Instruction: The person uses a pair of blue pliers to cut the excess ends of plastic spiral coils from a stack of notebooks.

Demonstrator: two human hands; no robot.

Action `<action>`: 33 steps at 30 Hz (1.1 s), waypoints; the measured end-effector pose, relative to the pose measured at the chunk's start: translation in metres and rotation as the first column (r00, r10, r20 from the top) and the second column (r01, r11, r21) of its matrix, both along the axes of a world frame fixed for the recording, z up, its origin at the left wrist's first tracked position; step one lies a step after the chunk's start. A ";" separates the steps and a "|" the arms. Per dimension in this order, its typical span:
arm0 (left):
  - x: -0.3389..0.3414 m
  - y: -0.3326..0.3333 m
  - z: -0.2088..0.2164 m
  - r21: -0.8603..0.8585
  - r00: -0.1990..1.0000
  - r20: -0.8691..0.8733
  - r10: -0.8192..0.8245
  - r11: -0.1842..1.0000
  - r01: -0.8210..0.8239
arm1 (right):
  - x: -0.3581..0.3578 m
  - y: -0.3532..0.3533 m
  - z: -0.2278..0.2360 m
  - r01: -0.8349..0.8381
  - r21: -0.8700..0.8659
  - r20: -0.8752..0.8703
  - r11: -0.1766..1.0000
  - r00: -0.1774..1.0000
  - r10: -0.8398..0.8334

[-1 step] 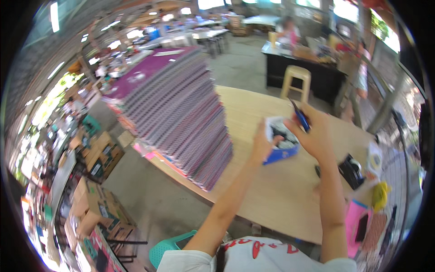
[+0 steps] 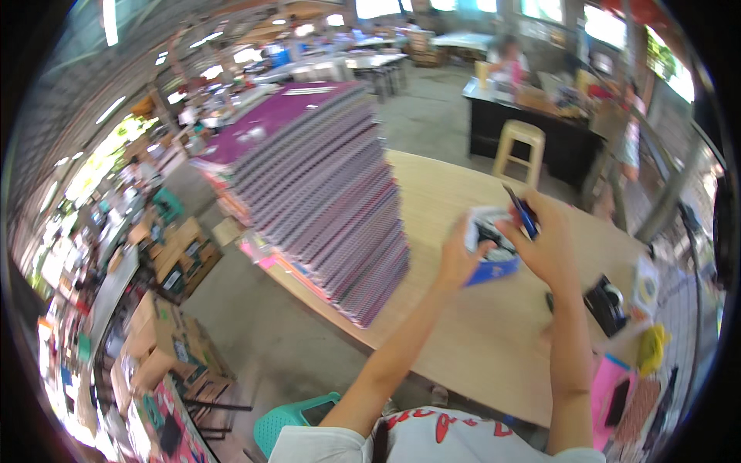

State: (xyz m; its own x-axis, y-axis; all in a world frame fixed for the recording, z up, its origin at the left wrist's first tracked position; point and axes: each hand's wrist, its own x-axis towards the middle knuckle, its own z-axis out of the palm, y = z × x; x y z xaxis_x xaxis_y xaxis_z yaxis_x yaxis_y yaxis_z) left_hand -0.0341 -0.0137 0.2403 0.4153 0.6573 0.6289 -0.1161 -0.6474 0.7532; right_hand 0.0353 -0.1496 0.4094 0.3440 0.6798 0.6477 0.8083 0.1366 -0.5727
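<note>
On the tabletop stands a small blue-and-white box [image 2: 491,273], open at the top, with dark and pale items in it too blurred to name. My left hand [image 2: 461,256] grips the box's left side, its thumb over the rim. Just right of the box, my right hand [image 2: 553,241] is closed round a slim blue-handled tool [image 2: 528,221] with a dark, pointed tip directed up and left. What kind of tool it is does not show clearly. Left of both hands rises a tall stack of spiral-bound notebooks [image 2: 324,201] with a purple cover on top.
The light wooden table [image 2: 455,355] carries a black tape dispenser [image 2: 605,305], a yellow bag [image 2: 653,349] and a pink item [image 2: 610,386] on the right. Beyond it are a cream stool [image 2: 519,148] and a dark desk with a person. A green stool [image 2: 289,420] and cardboard boxes [image 2: 166,339] stand left.
The whole view has shifted a little, so that the table, stack and hands lie further right in the picture. Both hands keep their holds.
</note>
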 end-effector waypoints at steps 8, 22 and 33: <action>-0.255 -0.011 0.131 -0.048 0.515 0.613 0.599 0.679 -0.733 | -0.126 0.090 0.009 -0.291 -0.120 0.376 0.949 0.871 0.315; -0.294 0.019 0.166 -0.009 0.772 0.240 0.589 0.796 -0.605 | -0.193 0.113 0.030 -0.081 -0.035 0.570 0.996 0.817 0.087; -0.293 0.015 0.166 -0.012 0.786 0.280 0.551 0.821 -0.571 | -0.205 0.116 0.030 -0.031 -0.094 0.572 0.995 0.816 0.079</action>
